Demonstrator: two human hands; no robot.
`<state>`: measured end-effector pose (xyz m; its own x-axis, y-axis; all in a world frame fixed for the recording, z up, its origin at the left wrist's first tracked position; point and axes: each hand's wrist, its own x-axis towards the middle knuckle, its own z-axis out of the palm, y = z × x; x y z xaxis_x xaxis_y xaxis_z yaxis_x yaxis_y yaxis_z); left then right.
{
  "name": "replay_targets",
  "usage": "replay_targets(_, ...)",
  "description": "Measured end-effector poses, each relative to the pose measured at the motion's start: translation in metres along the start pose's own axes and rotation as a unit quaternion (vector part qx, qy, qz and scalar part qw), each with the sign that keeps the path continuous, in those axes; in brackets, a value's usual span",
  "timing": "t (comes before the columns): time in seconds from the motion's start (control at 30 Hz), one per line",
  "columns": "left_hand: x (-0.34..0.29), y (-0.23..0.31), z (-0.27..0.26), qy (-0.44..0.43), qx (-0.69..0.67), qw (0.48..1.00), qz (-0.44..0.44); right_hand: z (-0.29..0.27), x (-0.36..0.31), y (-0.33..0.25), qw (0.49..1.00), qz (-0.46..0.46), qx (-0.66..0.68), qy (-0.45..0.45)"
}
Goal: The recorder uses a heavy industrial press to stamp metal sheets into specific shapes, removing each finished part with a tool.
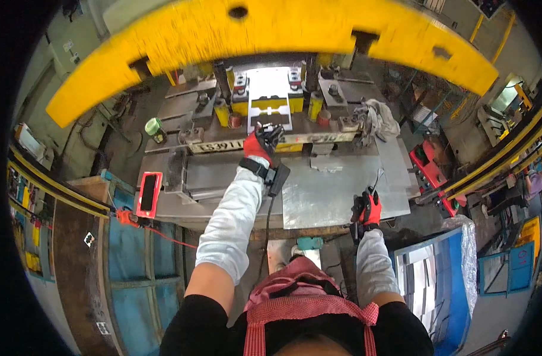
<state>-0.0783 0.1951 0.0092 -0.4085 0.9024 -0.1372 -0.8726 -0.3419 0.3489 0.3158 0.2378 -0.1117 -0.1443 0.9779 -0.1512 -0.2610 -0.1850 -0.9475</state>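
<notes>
My left hand (261,145), in a red and black glove, reaches to the front edge of the press die (342,127). Its fingers are curled by a small shiny metal bit, and I cannot make out what they grip. Just beyond the fingers, a flat metal piece with cut-outs (270,111) lies in the die, below a bright white area. My right hand (367,207), gloved alike, is closed on a thin pointed metal tool (376,178). It hovers over the near right part of a flat metal sheet (312,199) on the table.
Overhead, a yellow press beam (295,29) spans the view. A grey rag (379,118) lies at the die's right, a green-lidded jar (155,129) at its left. A red-framed dark device (148,194) sits at the table's left. A blue bin (440,285) holds metal pieces at lower right.
</notes>
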Motion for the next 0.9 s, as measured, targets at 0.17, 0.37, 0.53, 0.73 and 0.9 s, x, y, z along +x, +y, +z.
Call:
replay_targets(0.17,-0.009,0.002,0.010,-0.024,0.064,0.996,0.050,0.010,-0.006,-0.007,0.993,0.041,0.100,0.039)
replay_targets(0.37,-0.010,-0.001,0.014,-0.106,0.217,0.968,0.062,-0.017,0.010,0.005,0.999,0.034,0.024,-0.035)
replay_targets(0.53,-0.014,0.003,0.003,-0.084,0.077,0.993,0.026,0.075,-0.009,-0.076,0.989,0.015,-0.058,-0.138)
replay_targets(0.73,-0.030,-0.011,-0.017,-0.006,0.118,0.992,0.035,0.251,0.058,-0.166,0.904,-0.108,-0.128,-0.393)
replay_targets(0.9,-0.068,-0.001,-0.045,-0.087,0.436,0.865,0.231,0.331,0.118,-0.147,0.836,0.092,-0.216,-0.497)
